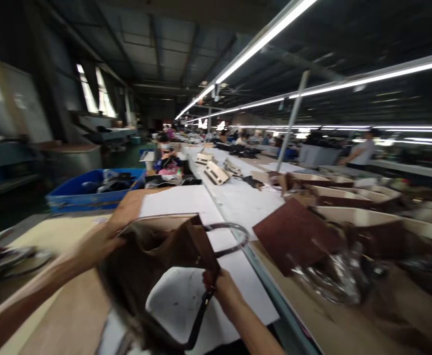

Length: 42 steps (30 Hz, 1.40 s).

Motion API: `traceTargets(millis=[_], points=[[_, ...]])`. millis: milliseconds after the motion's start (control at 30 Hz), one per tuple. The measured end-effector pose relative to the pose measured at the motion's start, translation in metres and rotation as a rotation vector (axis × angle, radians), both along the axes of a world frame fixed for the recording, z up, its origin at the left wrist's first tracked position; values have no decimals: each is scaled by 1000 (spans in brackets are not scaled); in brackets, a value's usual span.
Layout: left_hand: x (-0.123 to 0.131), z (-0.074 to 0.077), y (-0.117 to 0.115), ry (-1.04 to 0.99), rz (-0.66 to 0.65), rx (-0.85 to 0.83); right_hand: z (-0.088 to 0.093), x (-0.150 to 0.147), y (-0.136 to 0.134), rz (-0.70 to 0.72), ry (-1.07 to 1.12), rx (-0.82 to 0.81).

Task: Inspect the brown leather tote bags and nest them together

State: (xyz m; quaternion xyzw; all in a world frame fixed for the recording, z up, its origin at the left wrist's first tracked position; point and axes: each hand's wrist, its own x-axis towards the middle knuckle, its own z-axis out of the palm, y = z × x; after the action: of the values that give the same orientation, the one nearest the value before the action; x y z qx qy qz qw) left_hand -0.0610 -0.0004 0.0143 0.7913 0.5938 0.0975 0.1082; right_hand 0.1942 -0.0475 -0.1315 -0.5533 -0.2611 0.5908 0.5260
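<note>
A brown handbag [164,251] is held above the work table between my two hands, its body tilted and partly blurred. My left hand [107,241] grips the bag at its upper left edge, fingers closed on it. At the right side, my right hand [219,286] is closed on the bag's lower corner. A dark strap with a metal fitting [201,315] hangs just below that hand. One curved handle [238,236], seemingly wrapped in clear film, sticks out to the right over the white table sheet [179,199].
To the right, a row of brown bags with pale linings [360,222] stands beside crumpled clear plastic [338,276]. A blue bin [90,190] holds dark pieces at left. Cream-coloured pieces [216,172] lie farther along the table. Other people [166,153] work beyond.
</note>
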Motion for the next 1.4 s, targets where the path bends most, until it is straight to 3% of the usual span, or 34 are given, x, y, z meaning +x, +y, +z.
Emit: traceTargets(millis=[133,267,367,500,667,733,867,1000,1133,1233,1400], points=[[-12,0,10,33,26,38,-26,24,-15,187,-83,-157],[5,-7,2,65,49,106,-22,51,-37,196,-271,-146],[15,-6,-8,51,-63,227,-6,59,-53,162,-633,2],[26,1,-24,47,-350,419,20,49,-64,20,-1213,334],[38,12,-42,44,-648,363,54,23,-49,-211,-1524,751],[41,13,-40,94,-681,305,64,15,-38,-147,-1503,742],[49,12,-21,267,-678,243,74,5,-19,84,-1298,528],[60,11,-4,358,-659,208,87,12,-9,218,-1160,507],[66,11,-3,271,-572,367,100,36,-10,250,-1097,501],[70,8,-1,219,-536,455,98,49,-11,282,-1042,462],[73,4,18,97,-594,352,85,55,-9,259,-1022,462]])
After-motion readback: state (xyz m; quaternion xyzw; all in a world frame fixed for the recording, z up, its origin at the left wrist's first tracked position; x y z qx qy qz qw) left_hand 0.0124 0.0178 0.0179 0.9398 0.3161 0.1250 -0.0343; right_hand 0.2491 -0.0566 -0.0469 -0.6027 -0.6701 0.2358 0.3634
